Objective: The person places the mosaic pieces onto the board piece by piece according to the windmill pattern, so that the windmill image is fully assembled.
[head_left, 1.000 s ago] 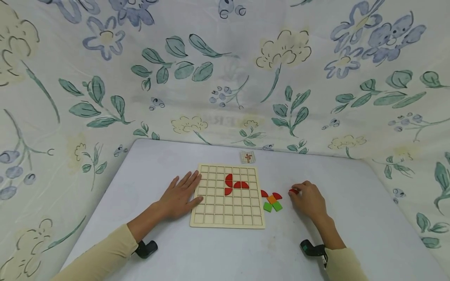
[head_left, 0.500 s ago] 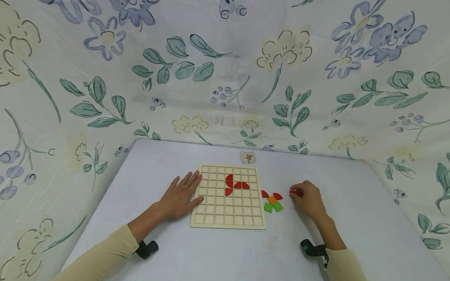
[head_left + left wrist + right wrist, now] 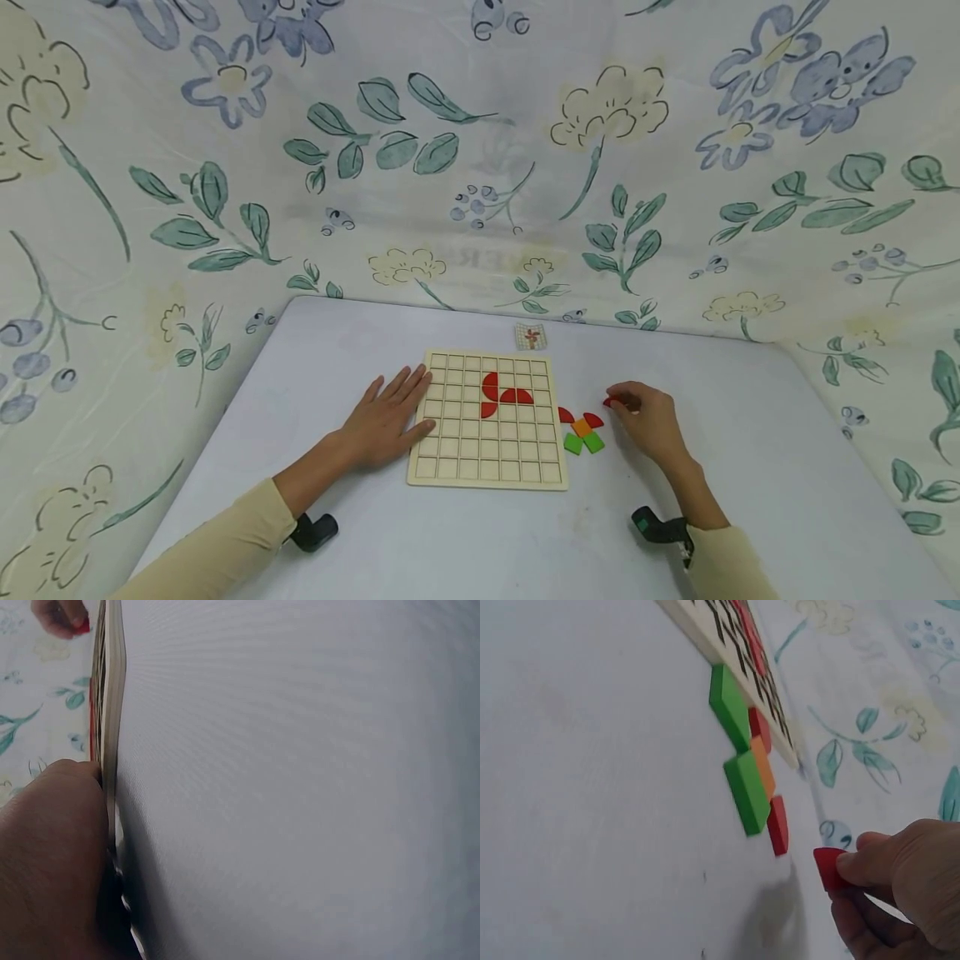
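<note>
A square wooden grid board lies on the white table, with several red quarter-circle pieces set in its cells. My left hand rests flat against the board's left edge, fingers spread onto the rim. Right of the board, my right hand pinches a red quarter-circle piece between thumb and fingers, raised off the table in the right wrist view. Between that hand and the board lie two green squares, an orange square and two red quarter-circle pieces.
A small pattern card with a red pinwheel figure lies behind the board. The white table reaches back to a flower-printed cloth hanging behind and at the sides.
My right hand has moved a little left and away from me, toward the board, carrying the red piece, which has turned in its fingers. My left hand stays put on the board.
</note>
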